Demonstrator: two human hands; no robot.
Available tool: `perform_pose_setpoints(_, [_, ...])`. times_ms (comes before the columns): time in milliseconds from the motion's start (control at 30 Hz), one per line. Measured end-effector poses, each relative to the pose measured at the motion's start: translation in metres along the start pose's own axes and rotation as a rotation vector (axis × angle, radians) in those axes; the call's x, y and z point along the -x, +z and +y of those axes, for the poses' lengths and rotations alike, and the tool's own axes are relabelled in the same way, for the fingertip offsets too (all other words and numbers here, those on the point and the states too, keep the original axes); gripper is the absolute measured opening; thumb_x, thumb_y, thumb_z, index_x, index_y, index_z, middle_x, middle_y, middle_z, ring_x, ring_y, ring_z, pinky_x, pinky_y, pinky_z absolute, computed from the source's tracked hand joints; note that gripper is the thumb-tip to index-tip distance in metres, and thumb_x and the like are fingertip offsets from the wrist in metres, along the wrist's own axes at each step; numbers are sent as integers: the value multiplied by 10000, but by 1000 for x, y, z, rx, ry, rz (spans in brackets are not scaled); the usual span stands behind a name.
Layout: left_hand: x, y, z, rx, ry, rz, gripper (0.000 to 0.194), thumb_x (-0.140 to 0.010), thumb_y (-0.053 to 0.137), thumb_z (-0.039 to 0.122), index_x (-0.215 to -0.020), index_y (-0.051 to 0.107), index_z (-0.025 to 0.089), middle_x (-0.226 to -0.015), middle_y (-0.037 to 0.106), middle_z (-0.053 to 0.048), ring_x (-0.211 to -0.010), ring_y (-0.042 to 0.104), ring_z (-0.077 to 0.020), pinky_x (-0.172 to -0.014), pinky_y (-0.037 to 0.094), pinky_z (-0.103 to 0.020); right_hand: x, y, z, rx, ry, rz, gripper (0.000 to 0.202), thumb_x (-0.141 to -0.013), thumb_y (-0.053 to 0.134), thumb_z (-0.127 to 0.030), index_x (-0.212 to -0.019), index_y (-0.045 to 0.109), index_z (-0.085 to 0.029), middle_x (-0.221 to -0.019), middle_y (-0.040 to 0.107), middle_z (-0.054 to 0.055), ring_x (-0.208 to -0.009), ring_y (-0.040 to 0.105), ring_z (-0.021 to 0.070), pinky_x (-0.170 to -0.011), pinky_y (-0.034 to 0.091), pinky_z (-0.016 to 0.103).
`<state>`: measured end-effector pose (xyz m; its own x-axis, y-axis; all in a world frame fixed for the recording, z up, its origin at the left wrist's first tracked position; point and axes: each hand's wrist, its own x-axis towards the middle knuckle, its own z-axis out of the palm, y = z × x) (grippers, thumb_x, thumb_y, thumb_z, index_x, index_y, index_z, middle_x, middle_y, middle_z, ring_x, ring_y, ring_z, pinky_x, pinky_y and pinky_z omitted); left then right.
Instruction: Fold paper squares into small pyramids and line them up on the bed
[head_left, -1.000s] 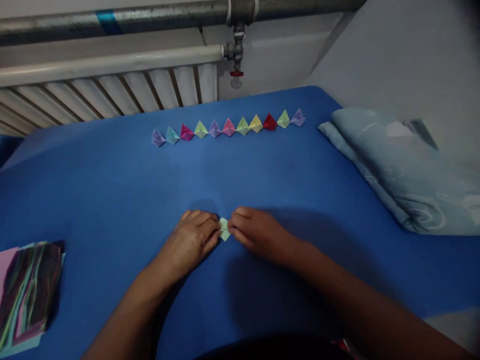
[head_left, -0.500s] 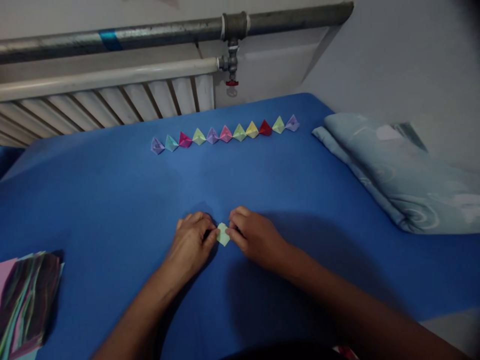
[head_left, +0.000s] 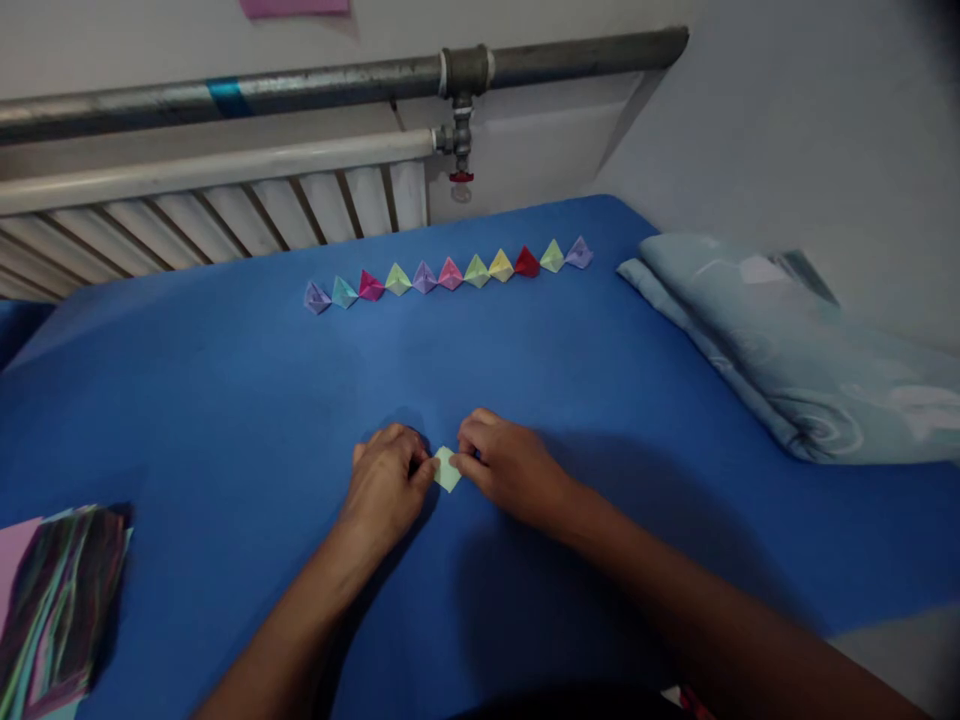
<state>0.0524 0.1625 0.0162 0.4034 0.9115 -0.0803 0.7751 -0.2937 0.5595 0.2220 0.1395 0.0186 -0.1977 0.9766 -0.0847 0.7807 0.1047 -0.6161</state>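
Between my hands, low over the blue surface [head_left: 225, 420], is a small pale green folded paper [head_left: 448, 472], roughly diamond-shaped. My left hand [head_left: 388, 475] pinches its left corner between thumb and fingers. At the right corner, my right hand [head_left: 504, 462] grips it the same way, with the fingers curled. Farther back, a row of folded paper pieces in several colours stretches from a lilac piece [head_left: 316, 297] on the left, past a red piece [head_left: 527, 262], to another lilac piece [head_left: 579, 253] on the right.
A stack of coloured paper sheets [head_left: 67, 600] lies at the lower left. Folded pale blue-green cloth [head_left: 735, 340] rests along the right side. Behind the surface are a white radiator [head_left: 300, 205], a metal pipe [head_left: 337, 85] and a red-handled valve [head_left: 462, 177].
The top edge of the green paper looks more pointed, where a small flap showed before. Both hands keep their hold. My view has tilted slightly upward.
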Motion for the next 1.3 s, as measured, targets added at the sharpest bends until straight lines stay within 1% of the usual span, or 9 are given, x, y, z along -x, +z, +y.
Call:
perform_pose_setpoints(100, [-1, -1, 1, -19, -15, 5, 148, -816, 568, 192, -670, 547, 181, -807, 624, -26, -814, 573, -202, -759, 377, -379, 0, 0, -1, -7, 6, -1, 131, -821, 577, -134, -703, 528, -164, -771, 519, -11, -646, 448, 96, -603, 321, 244])
perform_pose_setpoints(200, [0, 2, 1, -27, 19, 49, 33, -812, 594, 168, -787, 603, 189, -827, 626, -20, -808, 579, -194, -755, 389, -372, 0, -1, -2, 18, 10, -1, 125, -827, 583, -143, -713, 537, -165, -785, 528, -5, -664, 458, 104, -607, 318, 248])
perform_pose_setpoints(333, [10, 9, 5, -218, 192, 130, 159, -887, 509, 161, -910, 659, 208, -894, 660, -41, -833, 586, -211, -757, 395, -385, 0, -2, 1, 140, -49, 27, 141, -844, 606, -199, -714, 563, -164, -809, 562, 22, -754, 470, 145, -671, 317, 278])
perform_pose_setpoints(500, [32, 22, 9, -477, 387, 256, 326, -919, 376, 95, -1111, 639, 109, -1009, 680, -129, -843, 588, -231, -761, 424, -402, 1, 1, 10, 166, -84, 91, 207, -846, 634, -331, -716, 576, -181, -915, 614, 23, -849, 466, 179, -730, 271, 324])
perform_pose_setpoints(600, [41, 28, 6, -566, 406, 284, 397, -902, 328, 52, -1197, 592, 79, -1099, 664, -153, -918, 582, -250, -790, 430, -418, 3, 4, 14, 150, -102, 115, 197, -850, 629, -344, -741, 579, -188, -969, 620, 22, -904, 473, 191, -753, 253, 338])
perform_pose_setpoints(900, [60, 31, -4, -652, 355, 285, 425, -861, 355, 38, -1210, 592, 92, -1172, 650, -153, -1021, 558, -292, -845, 401, -454, 8, 3, 18, 85, -144, 132, 119, -831, 634, -272, -759, 586, -190, -1035, 628, 24, -946, 478, 194, -792, 239, 344])
perform_pose_setpoints(1033, [46, 17, 6, -600, 335, 171, 343, -883, 388, 84, -1116, 639, 104, -1097, 668, -151, -918, 596, -270, -809, 422, -439, 8, 1, 17, 81, -124, 117, 105, -833, 615, -266, -767, 590, -188, -1016, 628, 24, -927, 479, 193, -782, 242, 341])
perform_pose_setpoints(1133, [19, 0, 14, -499, 282, 40, 271, -922, 416, 205, -884, 680, 158, -966, 676, -108, -827, 604, -244, -753, 443, -405, 7, 0, 16, 102, -113, 99, 110, -837, 599, -285, -776, 593, -193, -981, 621, 18, -909, 474, 191, -769, 244, 338])
perform_pose_setpoints(1300, [-24, -16, 19, -299, 318, -247, 152, -785, 524, 106, -839, 641, 187, -867, 634, -39, -821, 591, -167, -744, 446, -276, 6, 0, 17, 115, -115, 85, 111, -831, 585, -294, -779, 581, -197, -975, 617, 18, -919, 470, 197, -762, 251, 341])
